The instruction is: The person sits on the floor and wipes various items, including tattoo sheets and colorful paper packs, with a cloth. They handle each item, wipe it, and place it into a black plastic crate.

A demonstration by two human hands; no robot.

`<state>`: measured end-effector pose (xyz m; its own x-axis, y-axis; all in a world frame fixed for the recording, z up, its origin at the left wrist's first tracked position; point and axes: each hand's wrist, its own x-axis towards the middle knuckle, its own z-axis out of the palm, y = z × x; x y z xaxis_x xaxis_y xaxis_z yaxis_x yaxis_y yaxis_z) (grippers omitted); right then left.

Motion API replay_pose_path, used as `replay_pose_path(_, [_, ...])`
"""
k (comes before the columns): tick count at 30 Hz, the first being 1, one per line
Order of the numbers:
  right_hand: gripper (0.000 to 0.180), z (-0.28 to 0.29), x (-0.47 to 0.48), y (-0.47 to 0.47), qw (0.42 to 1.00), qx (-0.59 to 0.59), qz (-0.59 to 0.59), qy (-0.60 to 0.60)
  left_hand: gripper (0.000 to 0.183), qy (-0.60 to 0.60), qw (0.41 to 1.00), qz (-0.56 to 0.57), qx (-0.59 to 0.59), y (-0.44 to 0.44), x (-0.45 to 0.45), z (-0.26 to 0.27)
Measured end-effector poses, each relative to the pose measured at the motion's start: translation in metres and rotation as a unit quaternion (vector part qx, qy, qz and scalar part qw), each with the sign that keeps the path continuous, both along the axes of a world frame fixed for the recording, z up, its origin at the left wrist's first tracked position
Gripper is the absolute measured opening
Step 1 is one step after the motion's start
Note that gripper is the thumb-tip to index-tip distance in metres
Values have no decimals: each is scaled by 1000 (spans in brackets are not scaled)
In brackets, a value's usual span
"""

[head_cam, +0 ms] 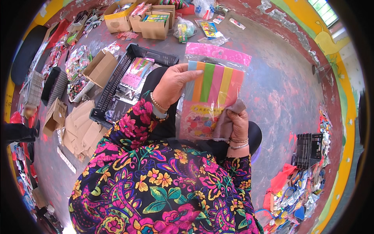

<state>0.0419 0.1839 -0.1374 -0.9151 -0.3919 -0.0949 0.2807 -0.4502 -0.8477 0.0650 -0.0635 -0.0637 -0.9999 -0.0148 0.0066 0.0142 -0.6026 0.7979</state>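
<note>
My left hand (175,84) grips the left edge of a clear plastic packet of coloured paper strips (214,83), its thumb lying across the front. The packet has a pink flowered header and a printed lower part that bears writing. In my right hand (240,122) is a bunched greyish-mauve cloth (223,127), which lies against the packet's lower right corner. The packet is held up over my lap. Left of my knee stands a black plastic crate (102,101) holding a similar packet (136,73) and other flat packaged goods.
Flattened cardboard (83,128) and an open cardboard box (100,67) lie left of the crate. Cardboard cartons (155,26) stand at the back. A heap of mixed packaged goods (295,199) and another black crate (308,149) sit along the right wall. A person's leg (22,131) shows at far left.
</note>
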Motion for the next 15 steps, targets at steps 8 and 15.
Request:
replay_pose_path(8, [19,-1,-4,0,998,-35,-33,-42,29,-71,992,-94,51,-2,0,-22])
replay_pose_path(15, [17,5,-3,-4,997,-39,-49,-50,31,-112,985,-120,-47,-2,-1,-28])
